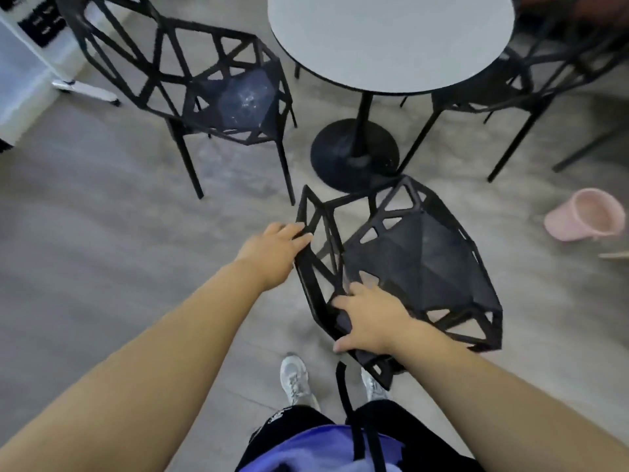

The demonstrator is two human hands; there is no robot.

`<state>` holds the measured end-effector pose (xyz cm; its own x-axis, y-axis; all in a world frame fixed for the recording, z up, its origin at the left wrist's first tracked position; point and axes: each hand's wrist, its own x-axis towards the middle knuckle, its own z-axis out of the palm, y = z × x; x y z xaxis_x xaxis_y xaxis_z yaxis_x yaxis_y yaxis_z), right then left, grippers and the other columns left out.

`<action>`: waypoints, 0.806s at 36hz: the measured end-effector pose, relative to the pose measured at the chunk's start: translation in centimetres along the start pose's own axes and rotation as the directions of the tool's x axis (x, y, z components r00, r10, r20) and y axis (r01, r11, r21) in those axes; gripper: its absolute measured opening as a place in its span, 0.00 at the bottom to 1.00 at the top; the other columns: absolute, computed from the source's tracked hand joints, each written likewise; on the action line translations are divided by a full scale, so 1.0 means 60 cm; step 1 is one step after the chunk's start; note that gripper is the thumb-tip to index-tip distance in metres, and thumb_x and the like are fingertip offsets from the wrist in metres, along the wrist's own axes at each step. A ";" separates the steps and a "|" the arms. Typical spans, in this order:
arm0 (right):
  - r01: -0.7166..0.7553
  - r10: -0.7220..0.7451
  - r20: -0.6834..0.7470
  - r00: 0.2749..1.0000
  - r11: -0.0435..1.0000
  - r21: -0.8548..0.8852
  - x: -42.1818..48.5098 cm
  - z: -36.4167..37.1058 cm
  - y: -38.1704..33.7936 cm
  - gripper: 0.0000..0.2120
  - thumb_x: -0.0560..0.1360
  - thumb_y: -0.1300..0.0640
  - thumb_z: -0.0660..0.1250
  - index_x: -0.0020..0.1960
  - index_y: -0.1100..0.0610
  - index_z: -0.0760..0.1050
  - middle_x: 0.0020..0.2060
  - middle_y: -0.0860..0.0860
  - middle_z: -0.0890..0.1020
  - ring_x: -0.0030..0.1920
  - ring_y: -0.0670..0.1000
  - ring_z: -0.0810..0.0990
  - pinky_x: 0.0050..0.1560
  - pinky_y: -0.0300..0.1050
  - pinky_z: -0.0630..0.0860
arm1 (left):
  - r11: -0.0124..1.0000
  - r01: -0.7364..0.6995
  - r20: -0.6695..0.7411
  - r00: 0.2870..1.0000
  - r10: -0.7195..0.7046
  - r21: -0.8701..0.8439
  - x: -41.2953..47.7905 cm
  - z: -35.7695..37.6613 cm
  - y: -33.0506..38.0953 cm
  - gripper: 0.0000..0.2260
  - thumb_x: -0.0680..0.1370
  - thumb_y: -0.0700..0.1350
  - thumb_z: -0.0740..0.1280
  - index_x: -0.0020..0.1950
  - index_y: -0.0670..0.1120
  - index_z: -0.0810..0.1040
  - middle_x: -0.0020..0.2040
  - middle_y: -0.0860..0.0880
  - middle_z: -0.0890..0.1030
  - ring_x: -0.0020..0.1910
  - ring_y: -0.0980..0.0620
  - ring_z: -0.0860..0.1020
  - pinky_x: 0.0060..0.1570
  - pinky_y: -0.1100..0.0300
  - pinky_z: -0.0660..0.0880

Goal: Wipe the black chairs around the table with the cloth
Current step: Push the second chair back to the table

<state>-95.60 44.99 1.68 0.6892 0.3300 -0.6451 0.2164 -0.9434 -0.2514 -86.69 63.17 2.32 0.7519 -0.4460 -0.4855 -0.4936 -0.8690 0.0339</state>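
The left hand [274, 253] curls its fingers over the frame edge of the near black chair [425, 267], and the right hand [369, 318] wraps round a lower bar. The chair stands just beside the table base [354, 155]. Bare floor [102, 216] lies open to its left, with a pink bucket [583, 216] to its right.

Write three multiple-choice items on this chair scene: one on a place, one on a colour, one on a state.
1. Where is the pink bucket? A on a shelf; B on the floor, right of the near chair; C on a chair seat.
2. What colour is the table top? A pale grey; B red; C green.
3. What are the left hand and right hand doing? A hanging free; B holding a cup; C gripping the near chair's frame.
Answers: B, it sits on the floor; A, the round top looks pale grey; C, both curl round the black frame.
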 end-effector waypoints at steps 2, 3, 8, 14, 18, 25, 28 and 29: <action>-0.032 0.032 -0.010 0.999 0.999 -0.001 0.000 0.003 -0.012 0.31 0.69 0.40 0.69 0.68 0.49 0.65 0.60 0.53 0.68 0.59 0.60 0.71 0.48 0.48 0.70 | 0.994 -0.068 0.020 0.998 0.066 0.080 0.022 0.000 -0.009 0.25 0.81 0.46 0.57 0.76 0.53 0.54 0.77 0.51 0.51 0.75 0.44 0.50 0.69 0.49 0.63; -0.055 0.055 -0.011 0.998 0.998 -0.001 0.000 0.004 -0.018 0.30 0.69 0.42 0.69 0.67 0.49 0.66 0.60 0.54 0.68 0.58 0.60 0.71 0.46 0.47 0.69 | 0.986 -0.102 0.040 0.994 0.097 0.136 0.032 0.000 -0.011 0.24 0.81 0.47 0.57 0.76 0.52 0.55 0.77 0.51 0.51 0.75 0.43 0.48 0.69 0.49 0.61; -0.178 0.177 0.019 0.984 0.983 0.043 0.000 0.012 -0.034 0.26 0.69 0.48 0.70 0.64 0.49 0.66 0.60 0.53 0.67 0.56 0.59 0.70 0.43 0.47 0.68 | 0.940 -0.236 0.102 0.971 0.217 0.247 0.065 0.003 -0.013 0.22 0.81 0.45 0.57 0.75 0.50 0.59 0.77 0.52 0.56 0.76 0.40 0.42 0.72 0.49 0.53; -0.232 0.235 -0.011 0.972 0.963 0.139 -0.007 0.022 -0.036 0.27 0.68 0.49 0.69 0.66 0.44 0.68 0.58 0.50 0.66 0.54 0.56 0.69 0.42 0.46 0.67 | 0.932 -0.306 0.034 0.951 0.306 0.195 0.073 0.010 -0.029 0.19 0.81 0.43 0.55 0.72 0.49 0.64 0.73 0.53 0.64 0.76 0.46 0.44 0.74 0.50 0.41; -0.250 0.252 0.001 0.968 0.959 0.132 -0.008 0.019 -0.039 0.27 0.69 0.49 0.69 0.67 0.42 0.68 0.58 0.49 0.65 0.55 0.55 0.69 0.41 0.46 0.65 | 0.937 -0.288 0.037 0.957 0.286 0.197 0.067 0.010 -0.030 0.19 0.81 0.44 0.56 0.73 0.50 0.64 0.73 0.53 0.64 0.76 0.46 0.47 0.74 0.49 0.42; -0.247 0.248 0.008 0.969 0.963 0.109 -0.009 0.013 -0.031 0.29 0.69 0.50 0.69 0.68 0.39 0.67 0.56 0.48 0.66 0.54 0.55 0.69 0.42 0.46 0.66 | 0.935 -0.257 0.070 0.966 0.248 0.242 0.043 0.010 -0.041 0.19 0.80 0.46 0.56 0.72 0.52 0.64 0.71 0.53 0.67 0.75 0.46 0.53 0.74 0.45 0.44; -0.262 0.261 0.019 0.965 0.960 0.095 -0.016 0.012 -0.017 0.27 0.70 0.51 0.69 0.67 0.38 0.68 0.55 0.48 0.66 0.54 0.54 0.69 0.43 0.47 0.67 | 0.925 -0.281 0.079 0.960 0.270 0.254 0.033 0.009 -0.040 0.15 0.80 0.49 0.57 0.67 0.53 0.70 0.63 0.54 0.74 0.67 0.47 0.63 0.73 0.47 0.51; -0.268 0.267 0.027 0.963 0.961 0.074 -0.020 0.011 -0.010 0.26 0.70 0.51 0.69 0.66 0.38 0.69 0.56 0.48 0.66 0.55 0.55 0.69 0.44 0.47 0.68 | 0.925 -0.287 0.082 0.958 0.275 0.249 0.030 0.010 -0.039 0.14 0.79 0.50 0.58 0.65 0.54 0.72 0.60 0.55 0.75 0.64 0.48 0.65 0.71 0.49 0.54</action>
<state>-97.02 45.20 2.12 0.7029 0.0670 -0.7081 -0.0281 -0.9922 -0.1217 -84.45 64.50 0.84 0.5486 -0.6487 -0.5275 -0.7811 -0.6227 -0.0466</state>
